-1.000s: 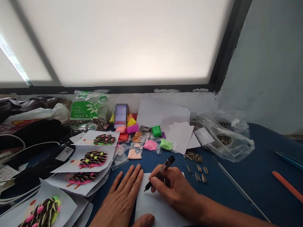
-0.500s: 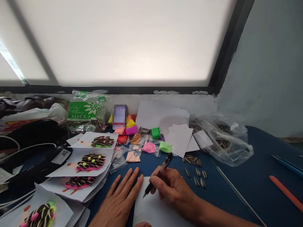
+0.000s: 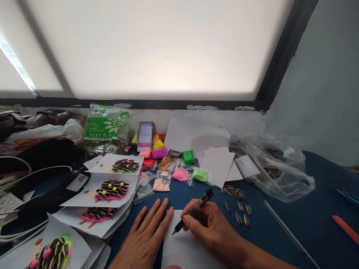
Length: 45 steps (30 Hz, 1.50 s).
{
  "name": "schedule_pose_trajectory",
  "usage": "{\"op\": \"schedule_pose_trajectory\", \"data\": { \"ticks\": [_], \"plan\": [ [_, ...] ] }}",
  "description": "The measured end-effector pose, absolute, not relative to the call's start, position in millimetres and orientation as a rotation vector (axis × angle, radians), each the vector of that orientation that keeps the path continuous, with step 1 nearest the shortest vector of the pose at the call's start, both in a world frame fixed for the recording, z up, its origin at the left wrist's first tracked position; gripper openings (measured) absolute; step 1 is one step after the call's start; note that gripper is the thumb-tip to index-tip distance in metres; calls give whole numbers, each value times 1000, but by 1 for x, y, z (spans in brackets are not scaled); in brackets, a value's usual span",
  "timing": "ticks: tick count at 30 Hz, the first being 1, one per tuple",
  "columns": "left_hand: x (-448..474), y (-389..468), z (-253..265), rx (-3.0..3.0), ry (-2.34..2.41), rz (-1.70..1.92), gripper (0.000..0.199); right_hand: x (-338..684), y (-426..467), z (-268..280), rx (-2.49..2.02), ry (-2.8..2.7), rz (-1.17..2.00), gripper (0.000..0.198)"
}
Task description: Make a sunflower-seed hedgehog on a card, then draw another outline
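A black pen (image 3: 193, 211) is pinched in my right hand (image 3: 210, 228), its tip at or just over the upper left part of a white sheet of paper (image 3: 185, 254). I cannot tell whether the tip touches the paper, and no marks show on it. Flat on the blue table, my left hand (image 3: 148, 231) lies with fingers stretched, its index finger and thumb at the sheet's left edge. Several loose sunflower seeds (image 3: 240, 206) lie to the right of my right hand.
Finished seed-and-clay hedgehog cards (image 3: 110, 189) are stacked at left. Behind my hands are clay packets (image 3: 181, 174), spare white paper (image 3: 217, 164) and a green-printed seed bag (image 3: 105, 127). At right lie a clear plastic bag (image 3: 297, 185), a metal ruler-like strip (image 3: 288, 231) and an orange tool (image 3: 344, 228).
The whole view has shifted a little, so things appear slightly farther right. The pen stays in my right hand near the same part of the sheet, and my left hand stays flat.
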<state>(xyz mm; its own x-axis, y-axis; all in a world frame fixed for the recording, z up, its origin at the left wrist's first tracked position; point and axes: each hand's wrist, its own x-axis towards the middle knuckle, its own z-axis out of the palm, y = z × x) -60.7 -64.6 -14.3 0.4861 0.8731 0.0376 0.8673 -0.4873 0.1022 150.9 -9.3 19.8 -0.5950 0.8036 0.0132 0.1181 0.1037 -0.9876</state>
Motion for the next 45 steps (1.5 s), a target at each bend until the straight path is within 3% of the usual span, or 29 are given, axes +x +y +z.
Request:
{"op": "schedule_pose_trajectory", "data": {
  "ticks": [11, 28, 45],
  "plan": [
    [-50, -77, 13, 2588, 1617, 153, 82, 151, -10, 13, -868, -1815, 1499, 21],
    [-46, -77, 16, 2537, 1660, 65, 77, 151, -11, 16, -860, -1846, 1492, 23],
    [-48, -77, 10, 2560, 1644, 199, 75, 152, -11, 13, -813, -1857, 1479, 20]
  ]
}}
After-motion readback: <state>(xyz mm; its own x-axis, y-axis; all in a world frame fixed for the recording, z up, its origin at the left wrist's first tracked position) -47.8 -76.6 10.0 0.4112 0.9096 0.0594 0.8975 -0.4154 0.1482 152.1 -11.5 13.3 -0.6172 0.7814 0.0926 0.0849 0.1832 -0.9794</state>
